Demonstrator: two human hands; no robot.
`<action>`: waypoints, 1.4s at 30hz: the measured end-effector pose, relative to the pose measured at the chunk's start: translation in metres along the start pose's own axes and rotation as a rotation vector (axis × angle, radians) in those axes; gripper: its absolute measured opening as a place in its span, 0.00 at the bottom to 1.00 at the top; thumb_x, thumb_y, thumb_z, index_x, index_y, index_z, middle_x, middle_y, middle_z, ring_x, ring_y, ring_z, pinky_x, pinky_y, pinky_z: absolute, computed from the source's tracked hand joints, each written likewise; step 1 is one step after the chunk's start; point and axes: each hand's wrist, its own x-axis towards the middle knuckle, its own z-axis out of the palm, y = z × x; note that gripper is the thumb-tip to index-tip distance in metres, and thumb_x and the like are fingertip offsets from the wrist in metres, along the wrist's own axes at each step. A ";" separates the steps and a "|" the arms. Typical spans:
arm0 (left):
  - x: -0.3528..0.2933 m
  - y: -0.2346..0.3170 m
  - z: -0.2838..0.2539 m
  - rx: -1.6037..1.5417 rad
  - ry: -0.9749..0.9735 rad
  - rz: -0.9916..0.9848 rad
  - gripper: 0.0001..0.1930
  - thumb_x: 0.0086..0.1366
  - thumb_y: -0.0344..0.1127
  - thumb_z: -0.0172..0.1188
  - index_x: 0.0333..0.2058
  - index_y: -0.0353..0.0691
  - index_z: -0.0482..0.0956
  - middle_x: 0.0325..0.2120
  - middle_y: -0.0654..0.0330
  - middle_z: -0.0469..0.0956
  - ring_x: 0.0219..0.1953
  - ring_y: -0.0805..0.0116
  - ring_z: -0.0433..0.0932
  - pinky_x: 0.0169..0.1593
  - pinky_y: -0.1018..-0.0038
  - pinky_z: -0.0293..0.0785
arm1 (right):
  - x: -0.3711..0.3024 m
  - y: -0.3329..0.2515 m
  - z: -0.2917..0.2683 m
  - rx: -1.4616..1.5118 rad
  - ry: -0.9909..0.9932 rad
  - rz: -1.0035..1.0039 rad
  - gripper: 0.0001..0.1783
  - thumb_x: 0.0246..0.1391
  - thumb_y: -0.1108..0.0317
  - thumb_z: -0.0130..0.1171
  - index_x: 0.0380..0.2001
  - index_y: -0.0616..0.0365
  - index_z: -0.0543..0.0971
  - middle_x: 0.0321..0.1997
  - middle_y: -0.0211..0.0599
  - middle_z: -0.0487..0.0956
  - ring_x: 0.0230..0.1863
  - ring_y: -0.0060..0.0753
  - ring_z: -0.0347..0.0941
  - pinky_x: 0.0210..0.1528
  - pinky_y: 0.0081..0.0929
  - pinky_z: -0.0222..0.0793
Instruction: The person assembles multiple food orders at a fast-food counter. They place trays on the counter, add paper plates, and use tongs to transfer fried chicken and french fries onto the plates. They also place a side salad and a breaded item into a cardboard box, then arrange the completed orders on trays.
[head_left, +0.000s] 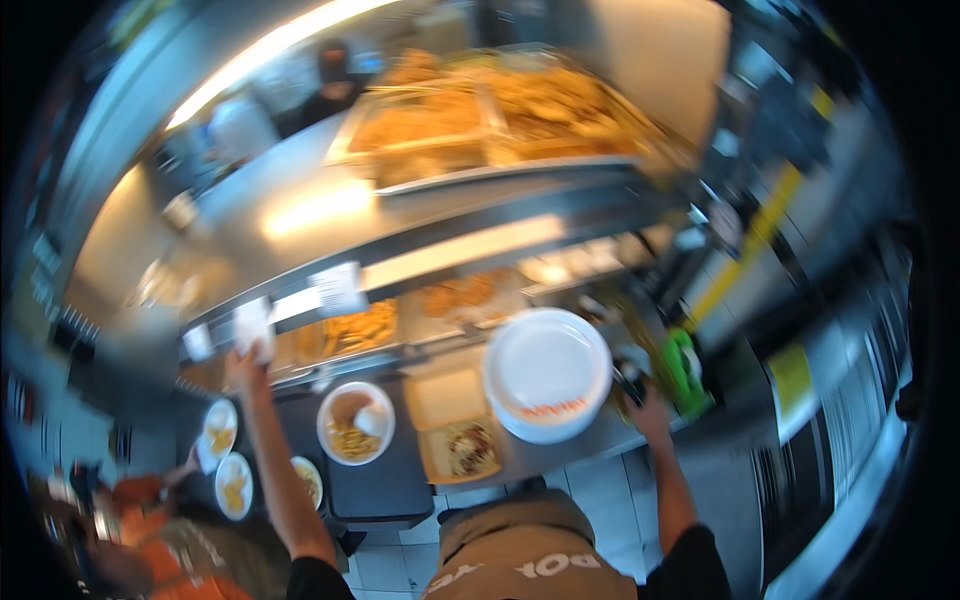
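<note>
My left arm stretches forward to the shelf edge, where my left hand (247,370) grips the lower part of a white paper slip (254,322). On the right, my right hand (648,410) is closed around a dark-handled tool (628,384); its far end is blurred. Left of that hand stands a stack of white plates (548,365). Beside the stack lies an open yellow-tan takeaway box (445,398) with chopped, sauced food (472,448) in its near half. A white round plate (327,425) farther left bears fries, a browned piece and a small white cup (371,420).
Trays of fried food (460,110) stand on the upper shelf, with fries (360,328) in a pan below it. More paper slips (338,288) hang there. A co-worker in orange (150,540) stands at left near two plates (234,486). A green object (684,370) is at right.
</note>
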 end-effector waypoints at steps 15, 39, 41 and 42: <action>-0.353 -0.172 -0.107 0.816 1.067 -0.469 0.19 0.48 0.23 0.71 0.39 0.35 0.75 0.35 0.48 0.81 0.33 0.52 0.83 0.33 0.62 0.80 | -0.141 0.022 -0.128 -0.247 0.070 0.111 0.35 0.50 0.48 0.68 0.52 0.62 0.72 0.49 0.57 0.76 0.49 0.59 0.72 0.50 0.48 0.70; -0.016 0.199 0.190 0.825 -0.334 0.340 0.42 0.64 0.36 0.61 0.70 0.36 0.47 0.19 0.62 0.78 0.20 0.75 0.73 0.25 0.75 0.68 | -0.005 0.017 -0.035 -0.226 0.176 -0.141 0.33 0.55 0.42 0.59 0.52 0.60 0.76 0.52 0.51 0.76 0.52 0.56 0.73 0.53 0.48 0.70; 0.036 0.236 0.222 1.022 -0.253 0.138 0.45 0.59 0.33 0.60 0.71 0.39 0.44 0.20 0.60 0.79 0.20 0.71 0.73 0.22 0.71 0.67 | -0.007 0.007 -0.050 -0.182 0.209 -0.056 0.32 0.54 0.44 0.61 0.50 0.61 0.76 0.50 0.51 0.77 0.50 0.56 0.73 0.52 0.48 0.70; 0.058 0.250 0.231 1.039 -0.173 0.068 0.46 0.58 0.31 0.59 0.71 0.40 0.43 0.21 0.59 0.79 0.19 0.69 0.72 0.21 0.71 0.66 | -0.009 0.004 -0.055 -0.155 0.230 -0.007 0.31 0.53 0.45 0.61 0.50 0.61 0.76 0.49 0.52 0.77 0.49 0.56 0.73 0.52 0.48 0.70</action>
